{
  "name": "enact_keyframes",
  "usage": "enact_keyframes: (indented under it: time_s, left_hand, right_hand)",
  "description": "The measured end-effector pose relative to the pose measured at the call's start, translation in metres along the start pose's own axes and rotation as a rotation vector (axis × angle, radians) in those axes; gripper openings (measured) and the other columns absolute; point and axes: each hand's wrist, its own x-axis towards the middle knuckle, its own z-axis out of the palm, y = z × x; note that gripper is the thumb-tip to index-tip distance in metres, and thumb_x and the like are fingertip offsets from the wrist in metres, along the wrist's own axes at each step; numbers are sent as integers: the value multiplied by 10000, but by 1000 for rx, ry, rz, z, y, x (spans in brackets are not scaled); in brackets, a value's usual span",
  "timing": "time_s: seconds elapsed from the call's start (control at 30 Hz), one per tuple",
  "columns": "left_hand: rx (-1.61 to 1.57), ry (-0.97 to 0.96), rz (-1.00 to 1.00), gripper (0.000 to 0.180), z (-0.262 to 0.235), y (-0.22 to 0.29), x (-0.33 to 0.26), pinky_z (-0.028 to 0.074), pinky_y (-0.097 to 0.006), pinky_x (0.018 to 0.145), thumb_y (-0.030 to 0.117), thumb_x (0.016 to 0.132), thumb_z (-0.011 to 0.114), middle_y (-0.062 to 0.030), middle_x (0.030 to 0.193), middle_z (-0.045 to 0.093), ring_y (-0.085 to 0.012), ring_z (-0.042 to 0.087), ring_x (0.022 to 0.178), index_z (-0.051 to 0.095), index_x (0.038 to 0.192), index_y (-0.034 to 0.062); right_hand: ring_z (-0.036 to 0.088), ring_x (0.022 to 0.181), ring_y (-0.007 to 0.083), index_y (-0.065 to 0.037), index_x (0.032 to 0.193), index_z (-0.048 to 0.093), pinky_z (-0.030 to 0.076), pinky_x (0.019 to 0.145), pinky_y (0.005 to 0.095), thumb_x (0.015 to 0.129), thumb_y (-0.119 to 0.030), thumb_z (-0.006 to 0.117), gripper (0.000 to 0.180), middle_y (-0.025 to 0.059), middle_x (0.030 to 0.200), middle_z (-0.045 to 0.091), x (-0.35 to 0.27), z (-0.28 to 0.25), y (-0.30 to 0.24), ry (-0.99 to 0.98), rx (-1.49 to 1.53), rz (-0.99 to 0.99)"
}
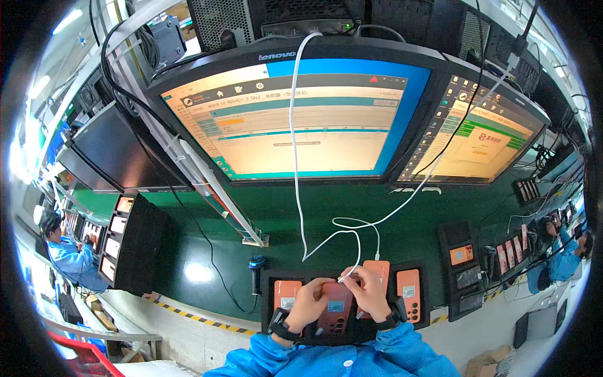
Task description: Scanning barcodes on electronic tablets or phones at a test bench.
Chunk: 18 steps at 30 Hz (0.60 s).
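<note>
Left hand point(309, 303): fingers grip dark red phone point(335, 319) | right hand point(369, 293): fingers pinch white cable point(359, 248) | over black tray point(425, 295), table's point(408, 242) near edge

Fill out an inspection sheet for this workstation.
Surface: green bench.
Job's things: a darker phone and three orange phones at a black tray.
Clutter: handheld scanner left of the tray.
Hands: left hand grips the darker phone; right hand pinches a white cable at its top edge.
Cables: that one loops before the large lit monitor; a second white cable meets one orange phone's top.
Surroundings: dark monitor left; people in blue both sides.
</note>
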Motion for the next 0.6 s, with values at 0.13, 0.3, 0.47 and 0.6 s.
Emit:
enact_keyframes:
  time_s: [0.13, 0.3, 0.47, 0.6]
  left_hand:
    - [36, -51, -67, 367, 1, 46, -29, 483, -295, 893, -115, 837, 486, -143, 1075, 640, -167, 612, 1031, 536, 1194, -46]
    - [21, -49, -51, 363, -2, 41, -42, 480, -309, 913, -100, 843, 510, -149, 1097, 643, -188, 616, 1042, 536, 1199, -38]
    - [84, -26, -15, 334, 0, 47, -52, 490, -321, 892, -73, 852, 521, -157, 1061, 656, -197, 629, 1012, 557, 1181, -37]
    - [106, -81, -62, 358, 1, 45, -52, 474, -290, 908, -89, 861, 523, -118, 1093, 636, -160, 598, 1038, 543, 1213, -21]
  right_hand:
    - [632, 807, 95, -5, 985, 621, 488, 701, 230, 904, -125, 615, 145, 52, 863, 666, -14, -5, -17, -121, 128, 121]
    - [608, 725, 126, -10, 964, 614, 470, 650, 257, 896, -131, 610, 138, 78, 834, 636, -20, -7, -49, -236, -144, 86]
    - [637, 841, 277, -28, 938, 633, 488, 734, 335, 862, -161, 636, 153, 125, 913, 654, -21, -7, -68, -329, -331, -26]
    - [631, 836, 262, 12, 935, 633, 486, 750, 327, 848, -146, 655, 182, 130, 900, 645, -27, -11, -60, -259, -440, -140]
